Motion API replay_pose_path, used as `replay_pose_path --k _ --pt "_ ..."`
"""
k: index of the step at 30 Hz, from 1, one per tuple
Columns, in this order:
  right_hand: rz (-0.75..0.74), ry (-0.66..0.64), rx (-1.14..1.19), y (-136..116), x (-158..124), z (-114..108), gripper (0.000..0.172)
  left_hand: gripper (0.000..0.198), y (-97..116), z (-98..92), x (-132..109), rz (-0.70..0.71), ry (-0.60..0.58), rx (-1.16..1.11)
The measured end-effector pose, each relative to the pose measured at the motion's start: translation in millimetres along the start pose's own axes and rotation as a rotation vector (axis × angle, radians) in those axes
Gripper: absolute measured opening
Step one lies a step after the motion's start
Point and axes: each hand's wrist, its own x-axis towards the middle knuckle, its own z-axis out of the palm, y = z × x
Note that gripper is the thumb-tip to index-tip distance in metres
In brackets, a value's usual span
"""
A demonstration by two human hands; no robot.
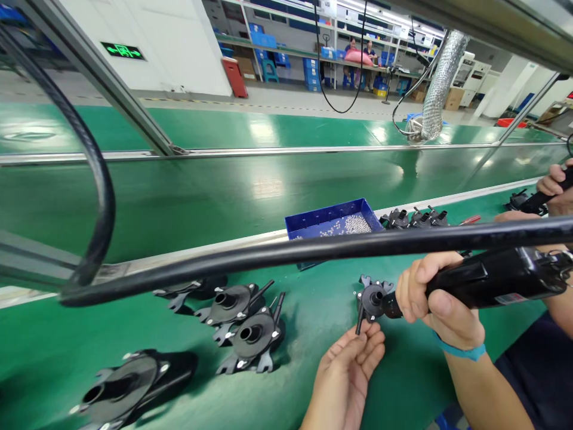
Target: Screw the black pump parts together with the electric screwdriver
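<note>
My right hand (434,292) is wrapped around a black power screwdriver (496,278), which lies nearly level. Its front end meets a small round black plastic housing (372,298) with a short spout and silver screws on its rim. My left hand (351,358) pinches the thin side tube (359,319) of that housing from the near side. Whether the driver's bit sits in a screw cannot be seen. Left of my hands are several like parts, among them a black housing (255,335) and a larger-looking one (129,385) nearest me.
A blue tray (331,216) of small silver screws stands behind the workpiece. A thick black cable (268,257) crosses the view. More black housings (421,218) sit right of the tray. At far right a co-worker's hand (555,179) grips a black tool. The bench (308,298) is green.
</note>
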Motion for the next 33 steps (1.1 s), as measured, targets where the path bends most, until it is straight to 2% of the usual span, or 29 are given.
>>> replay_pose_path --k 7,12,17,21,28,33 --pt "-0.031 -0.006 -0.029 2.5 1.0 0.8 0.015 0.021 -3.0 -10.0 1.3 0.0 -0.033 -0.065" --pt "-0.04 -0.028 -0.027 3.4 0.4 0.7 0.013 0.013 -4.0 -10.9 0.0 -0.007 -0.065 -0.042" --pt "-0.045 0.024 -0.067 3.7 0.9 4.0 0.014 0.03 -0.4 -4.1 5.2 0.059 -0.077 0.1" --pt "-0.029 0.057 -0.058 5.2 2.5 6.2 0.014 0.04 12.3 4.1 9.7 0.074 -0.051 0.255" --pt "-0.051 0.083 -0.022 10.2 3.3 5.4 0.014 0.048 37.8 9.9 13.5 0.111 -0.126 0.517" --pt "-0.049 0.098 -0.017 10.3 3.0 4.8 0.014 0.05 41.4 12.2 16.4 0.09 -0.132 0.554"
